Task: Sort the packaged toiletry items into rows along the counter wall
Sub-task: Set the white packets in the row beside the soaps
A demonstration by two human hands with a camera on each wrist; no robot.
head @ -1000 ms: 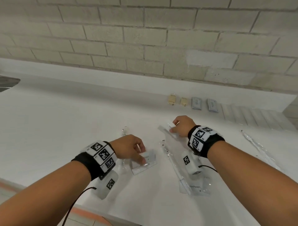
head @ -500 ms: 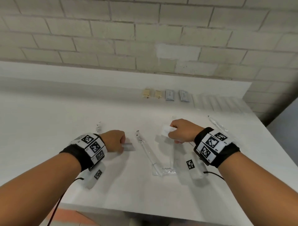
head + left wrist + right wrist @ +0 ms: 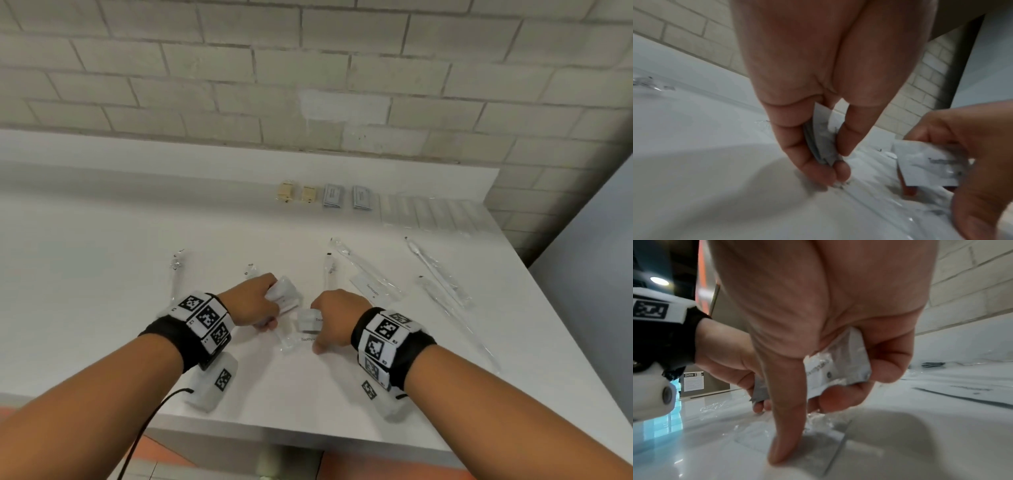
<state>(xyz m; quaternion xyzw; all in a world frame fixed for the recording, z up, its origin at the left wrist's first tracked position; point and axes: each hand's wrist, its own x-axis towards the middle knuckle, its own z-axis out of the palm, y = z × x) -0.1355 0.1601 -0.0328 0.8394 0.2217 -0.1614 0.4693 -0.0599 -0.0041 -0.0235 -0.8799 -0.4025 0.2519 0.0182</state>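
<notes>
Head view: at lower centre of the frame, the left hand [image 3: 251,303] grips small flat white sachets [image 3: 284,295], and the right hand [image 3: 337,317] holds another white sachet [image 3: 310,320], both just above the white counter [image 3: 85,291]. Clear plastic sleeves with toothbrushes [image 3: 436,274] lie loose at centre right; sorted packets [image 3: 330,196] sit in a row by the wall at upper centre. Left wrist view: the fingers [image 3: 807,162] and thumb pinch a thin stack of sachets [image 3: 821,134] by its edges at mid frame. Right wrist view: the fingers [image 3: 890,356] curl round a crinkly sachet [image 3: 838,363], while one straight finger presses a clear sleeve [image 3: 797,443] on the counter at lower centre. These packets look light, thin, bendable and slippery, so pinching across the flat faces or opposite edges seems safest. No container is visible.
</notes>
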